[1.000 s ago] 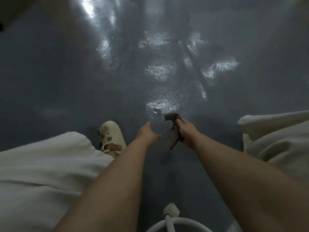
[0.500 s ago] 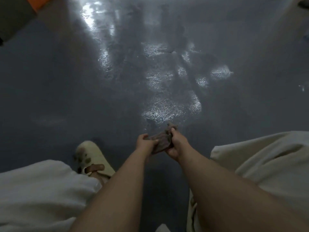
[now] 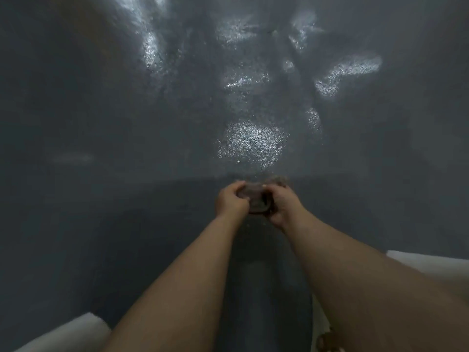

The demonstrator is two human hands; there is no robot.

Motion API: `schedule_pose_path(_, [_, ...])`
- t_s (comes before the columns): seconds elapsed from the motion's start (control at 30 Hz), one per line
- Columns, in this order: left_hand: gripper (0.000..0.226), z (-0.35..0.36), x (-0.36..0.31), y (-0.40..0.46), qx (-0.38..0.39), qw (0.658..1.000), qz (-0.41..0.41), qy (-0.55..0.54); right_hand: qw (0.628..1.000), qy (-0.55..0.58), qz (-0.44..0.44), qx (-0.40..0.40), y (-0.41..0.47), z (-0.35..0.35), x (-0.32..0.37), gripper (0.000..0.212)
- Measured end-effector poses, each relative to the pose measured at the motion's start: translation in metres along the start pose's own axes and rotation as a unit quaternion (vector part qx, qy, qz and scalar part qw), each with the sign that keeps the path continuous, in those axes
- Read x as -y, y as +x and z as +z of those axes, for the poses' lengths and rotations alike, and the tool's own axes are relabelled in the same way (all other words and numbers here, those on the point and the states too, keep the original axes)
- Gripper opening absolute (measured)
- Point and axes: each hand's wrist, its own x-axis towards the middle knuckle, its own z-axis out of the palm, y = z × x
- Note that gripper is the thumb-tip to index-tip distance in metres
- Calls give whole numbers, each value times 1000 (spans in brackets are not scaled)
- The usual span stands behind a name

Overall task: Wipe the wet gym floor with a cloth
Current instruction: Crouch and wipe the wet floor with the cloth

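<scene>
Vs half a second ago: both arms now stretched further forward and the view has tipped down over them. The pale shoe seen at lower left earlier is out of frame. White trouser fabric [image 3: 63,334] now only shows at the bottom corners. The cloth [image 3: 256,196] was held up between the hands; now it sits bunched low, at the near edge of the glistening wet patch [image 3: 251,144] on the grey floor [image 3: 101,199].

No readable writing or labels.

Left hand [image 3: 232,200]: fingers curled over the cloth's left end, grip closed on it. Right hand [image 3: 283,203]: fingers curled round the right end, also gripping. Hands close together, knuckles up, forearms nearly parallel.
</scene>
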Motion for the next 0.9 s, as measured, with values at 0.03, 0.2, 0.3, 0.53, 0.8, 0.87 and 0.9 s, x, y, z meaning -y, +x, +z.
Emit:
schedule_pose_path(0.03, [46,-2,-5,11,-4,999,25,19,1000,-4,-15,-6,8,7,8,32])
schedule_pose_path(0.2, [53,1,10,39,31,982,60,174,983,-135,-54,-114,39,8,8,55])
schedule_pose_path(0.3, [57,6,35,46,38,936,69,344,909,-349,-68,-217,48,-16,-2,58])
schedule_pose_path(0.53, [69,34,49,99,122,798,217,549,783,-514,-169,-308,63,-33,-24,42])
schedule_pose_path(0.8, [81,70,51,104,95,786,246,559,745,-510,-193,-383,79,-36,-40,34])
schedule_pose_path(0.87, [87,73,54,108,118,764,277,571,744,-498,-197,-399,82,-36,-41,33])
schedule_pose_path(0.9, [90,73,51,108,136,762,273,571,743,-493,-200,-405,83,-36,-41,32])
